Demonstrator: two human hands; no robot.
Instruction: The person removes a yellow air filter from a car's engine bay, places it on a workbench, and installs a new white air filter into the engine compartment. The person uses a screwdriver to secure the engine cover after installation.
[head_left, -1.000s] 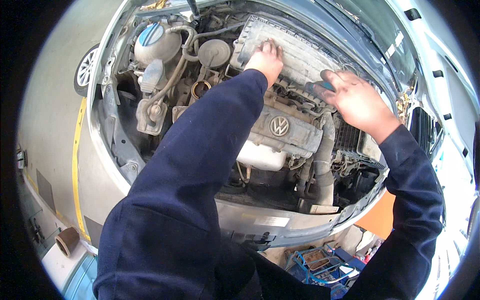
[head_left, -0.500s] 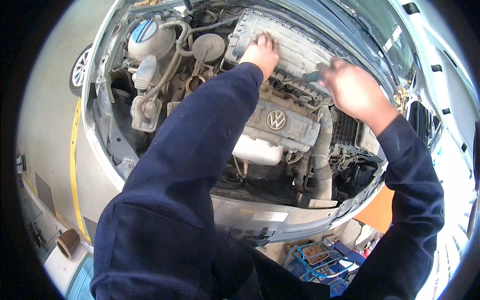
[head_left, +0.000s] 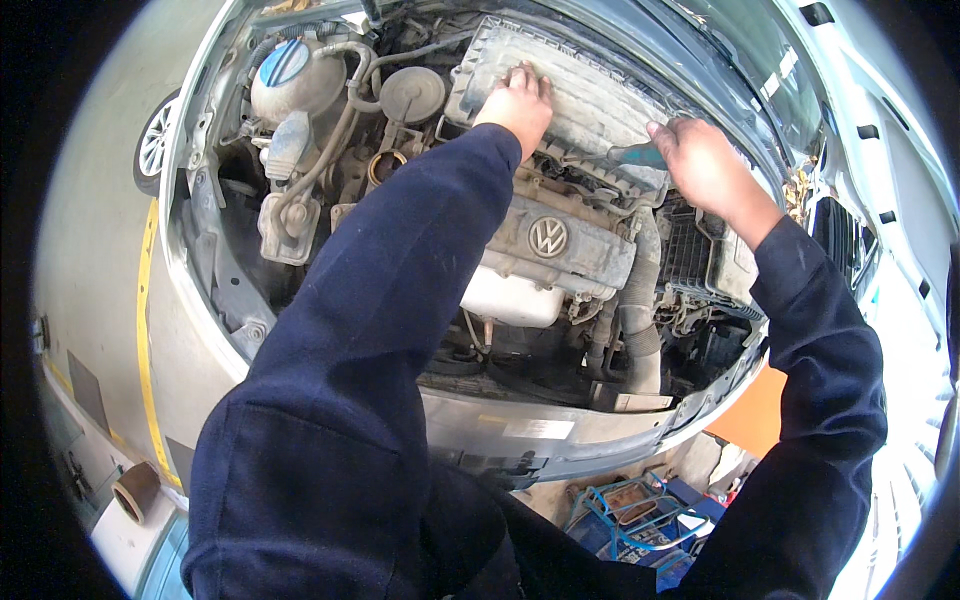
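Note:
My left hand (head_left: pixel 519 108) rests with its fingers laid out on the dusty grey air filter housing (head_left: pixel 590 100) at the back of the engine bay. In my right hand (head_left: pixel 705 168) is a screwdriver (head_left: pixel 638 155) with a teal and dark handle. It lies along the housing's front edge and points left; its tip is hard to make out. Just in front of it sits the grey engine cover (head_left: pixel 575 250) with a round emblem. A ribbed hose (head_left: pixel 641 310) runs down on the right of that cover.
A coolant tank (head_left: pixel 300 90) with a blue cap and a round grey cap (head_left: pixel 412 95) stand at the left. The battery (head_left: pixel 735 265) is at the right. The front crossmember (head_left: pixel 530 428) borders the bay. Below it, a blue metal frame (head_left: pixel 625 515) holds assorted items.
My right hand has shifted slightly up and is no longer blurred, and more of the screwdriver's handle shows. The left hand stays on the housing.

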